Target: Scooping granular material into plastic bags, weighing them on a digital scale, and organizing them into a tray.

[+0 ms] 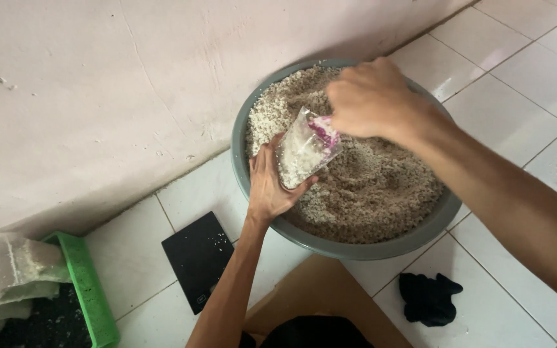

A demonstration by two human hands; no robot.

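Note:
A wide grey basin (pixel 356 248) stands on the white tiled floor against a pale wall, heaped with beige granular material (pixel 375 187). Over it my left hand (pixel 267 183) grips a small clear plastic bag (pixel 304 151), partly filled with the same grains. My right hand (pixel 372 100) is closed at the bag's mouth, where something small and pink-purple (pixel 323 131) shows between its fingers. What that pink thing is I cannot make out.
A flat black square device (pixel 198 258) lies on the tiles left of the basin. A brown cardboard piece (pixel 330 293) and a black cloth (pixel 428 298) lie near me. A green crate (pixel 88 290) with grey sacks (pixel 8 274) sits at bottom left.

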